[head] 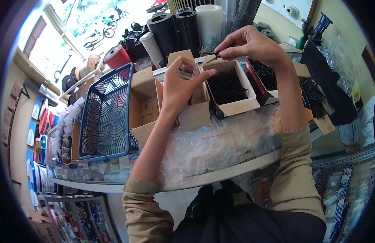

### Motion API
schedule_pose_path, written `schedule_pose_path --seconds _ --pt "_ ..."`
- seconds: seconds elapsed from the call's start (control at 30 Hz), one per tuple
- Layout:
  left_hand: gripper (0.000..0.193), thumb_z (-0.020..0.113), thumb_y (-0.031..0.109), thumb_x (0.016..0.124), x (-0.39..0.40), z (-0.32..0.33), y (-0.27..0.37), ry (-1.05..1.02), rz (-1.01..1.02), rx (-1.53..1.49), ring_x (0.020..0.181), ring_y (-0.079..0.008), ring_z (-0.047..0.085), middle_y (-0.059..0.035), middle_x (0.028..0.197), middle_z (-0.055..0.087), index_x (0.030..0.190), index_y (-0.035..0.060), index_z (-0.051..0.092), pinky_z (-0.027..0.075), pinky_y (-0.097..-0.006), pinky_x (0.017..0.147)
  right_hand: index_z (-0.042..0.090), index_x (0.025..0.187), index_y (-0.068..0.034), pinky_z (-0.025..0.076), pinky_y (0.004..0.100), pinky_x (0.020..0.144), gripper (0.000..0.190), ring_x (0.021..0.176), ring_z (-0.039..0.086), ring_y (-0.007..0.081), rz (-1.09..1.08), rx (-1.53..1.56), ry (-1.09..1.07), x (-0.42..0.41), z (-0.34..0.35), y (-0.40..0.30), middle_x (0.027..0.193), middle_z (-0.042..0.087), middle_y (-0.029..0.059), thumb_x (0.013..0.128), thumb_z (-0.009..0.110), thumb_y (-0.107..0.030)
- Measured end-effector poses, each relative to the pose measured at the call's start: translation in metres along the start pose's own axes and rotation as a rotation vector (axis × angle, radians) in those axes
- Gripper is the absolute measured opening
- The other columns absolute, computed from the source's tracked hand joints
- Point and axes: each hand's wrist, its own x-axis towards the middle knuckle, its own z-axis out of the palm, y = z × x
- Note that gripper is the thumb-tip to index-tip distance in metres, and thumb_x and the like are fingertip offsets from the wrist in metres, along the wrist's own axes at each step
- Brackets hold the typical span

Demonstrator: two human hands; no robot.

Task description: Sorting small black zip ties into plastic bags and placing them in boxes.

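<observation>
My left hand (183,82) is curled around a small clear plastic bag (187,70), whose mouth shows between thumb and fingers. Up to its right, my right hand (246,45) pinches one or more dark screws (213,57) between thumb and fingertips. Below the pinched pieces stands an open cardboard box (239,107) full of black screws (226,86). Under my left hand is another open cardboard box (195,115), its contents mostly hidden. Clear plastic bags (218,142) with red lines lie heaped on the glass counter nearer to me.
A blue plastic basket (107,112) and an open cardboard box (145,106) stand at the left. More boxes of black screws (312,94) stand at the right. Black rolls (164,33) and a white roll (209,24) rise behind. The counter's edge (224,176) curves before me.
</observation>
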Motion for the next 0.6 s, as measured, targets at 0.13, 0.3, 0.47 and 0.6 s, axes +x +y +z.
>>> schedule_pose_path --seconds 0.13,0.3,0.47,0.6 --pt "0.037 0.083 0.027 0.063 -0.001 0.0 0.002 -0.038 0.002 0.068 0.061 -0.0057 0.049 0.0009 0.066 0.054 0.072 0.0046 0.055 0.042 -0.0203 0.058 0.068 0.095 0.001 0.05 0.0208 0.07 0.023 0.073 0.062 0.0096 -0.158 0.017 0.062 0.003 0.02 -0.017 0.08 0.067 0.0064 0.077 0.069 -0.013" --pt "0.037 0.083 0.026 0.063 -0.003 0.001 0.005 -0.022 -0.001 0.077 0.064 -0.0066 0.053 -0.0008 0.068 0.057 0.074 0.0035 0.055 0.044 -0.0219 0.059 0.068 0.094 0.003 0.049 0.0204 0.067 0.021 0.071 0.062 0.0094 -0.15 -0.085 -0.007 0.002 0.034 -0.028 0.079 0.067 0.0083 0.078 0.067 -0.011" --pt "0.037 0.082 0.025 0.064 -0.002 0.001 0.0 -0.002 0.047 0.094 0.066 -0.008 0.057 -0.0028 0.07 0.061 0.075 0.0024 0.056 0.046 -0.0234 0.06 0.067 0.091 0.003 0.051 0.0236 0.067 0.018 0.069 0.063 0.013 -0.126 -0.29 -0.003 -0.002 0.039 -0.029 0.077 0.067 0.0101 0.076 0.065 -0.007" --pt "0.038 0.082 0.025 0.064 -0.004 0.005 0.001 -0.053 0.063 0.098 0.064 -0.0094 0.057 -0.004 0.07 0.06 0.077 0.0017 0.056 0.047 -0.0247 0.06 0.068 0.087 0.001 0.051 0.029 0.068 0.018 0.068 0.066 0.0243 -0.209 -0.421 0.091 -0.003 0.05 -0.029 0.078 0.066 0.0175 0.071 0.062 -0.003"
